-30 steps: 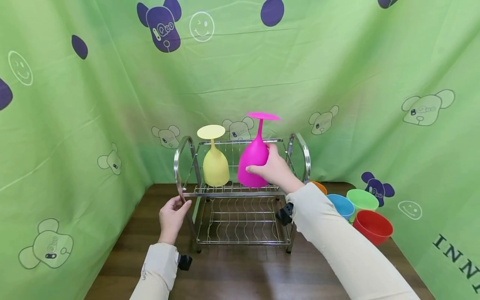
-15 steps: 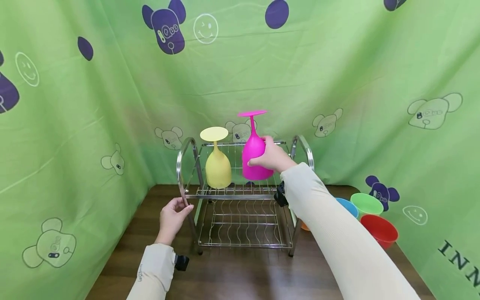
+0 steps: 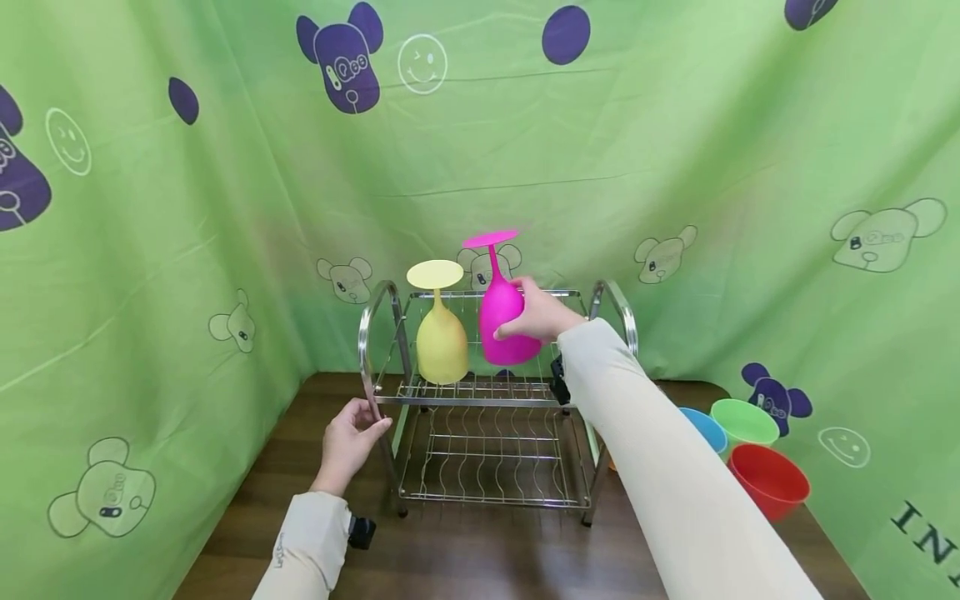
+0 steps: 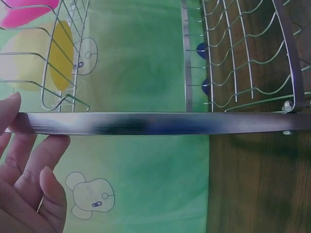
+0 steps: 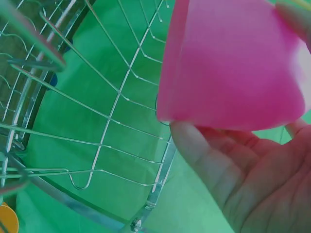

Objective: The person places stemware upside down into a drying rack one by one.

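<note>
My right hand [image 3: 542, 312] grips the bowl of a magenta goblet [image 3: 501, 321], held upside down and slightly tilted over the upper tier of a metal dish rack [image 3: 495, 402]. In the right wrist view the thumb and fingers curl round the pink bowl [image 5: 228, 68]. Left of it, a yellow goblet [image 3: 442, 346] stands upside down on the same tier. My left hand [image 3: 348, 442] pinches the rack's left front upright; the left wrist view shows thumb and fingers on either side of the metal bar [image 4: 146, 124].
At the right on the wooden table [image 3: 450, 558] stand a red cup [image 3: 768, 479], a green cup [image 3: 744, 422] and a blue cup [image 3: 705, 429]. An orange cup [image 5: 8, 218] shows in the right wrist view. Green printed cloth [image 3: 487, 125] hangs behind and at both sides.
My right hand has lifted the magenta goblet, shifted it left toward the yellow one, then lowered it slightly. The left hand keeps its hold on the rack. The head view has shifted a little.
</note>
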The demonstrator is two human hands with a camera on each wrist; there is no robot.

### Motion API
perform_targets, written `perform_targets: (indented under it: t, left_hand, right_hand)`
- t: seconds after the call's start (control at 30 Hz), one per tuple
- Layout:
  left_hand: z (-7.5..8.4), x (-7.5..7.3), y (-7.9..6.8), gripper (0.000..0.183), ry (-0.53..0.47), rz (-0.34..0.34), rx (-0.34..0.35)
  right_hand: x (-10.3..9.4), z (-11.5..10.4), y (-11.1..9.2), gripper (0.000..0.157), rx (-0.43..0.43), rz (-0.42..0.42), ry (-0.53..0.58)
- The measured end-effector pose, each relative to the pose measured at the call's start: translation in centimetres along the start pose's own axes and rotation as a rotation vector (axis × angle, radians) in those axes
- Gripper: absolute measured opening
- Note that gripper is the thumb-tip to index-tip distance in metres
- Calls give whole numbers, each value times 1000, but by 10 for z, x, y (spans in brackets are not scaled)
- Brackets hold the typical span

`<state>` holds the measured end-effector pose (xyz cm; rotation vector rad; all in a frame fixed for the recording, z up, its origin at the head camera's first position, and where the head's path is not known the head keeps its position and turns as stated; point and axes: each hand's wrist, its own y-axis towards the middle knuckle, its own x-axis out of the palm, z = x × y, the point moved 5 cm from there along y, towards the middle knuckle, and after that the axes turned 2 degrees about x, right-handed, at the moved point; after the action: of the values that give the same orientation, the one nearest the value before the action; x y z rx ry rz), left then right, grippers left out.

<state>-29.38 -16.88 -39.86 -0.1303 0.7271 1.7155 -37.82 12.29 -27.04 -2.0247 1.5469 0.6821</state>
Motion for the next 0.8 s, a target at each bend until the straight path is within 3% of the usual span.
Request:
perform_targets:
  t: [0.37,0.6,0.8]
  left_hand:
    - [-1,2,-2,19,24,-20,15]
    - [-5,1,-2,18,42,-2,9]
    - [-5,2,1,19,45,-10,42]
  right_hand:
    - [9,7,17,89,-2,-135,-41]
    - [20,11,20,91,32,-237,16]
    - [18,14,20,93,59,-237,-74]
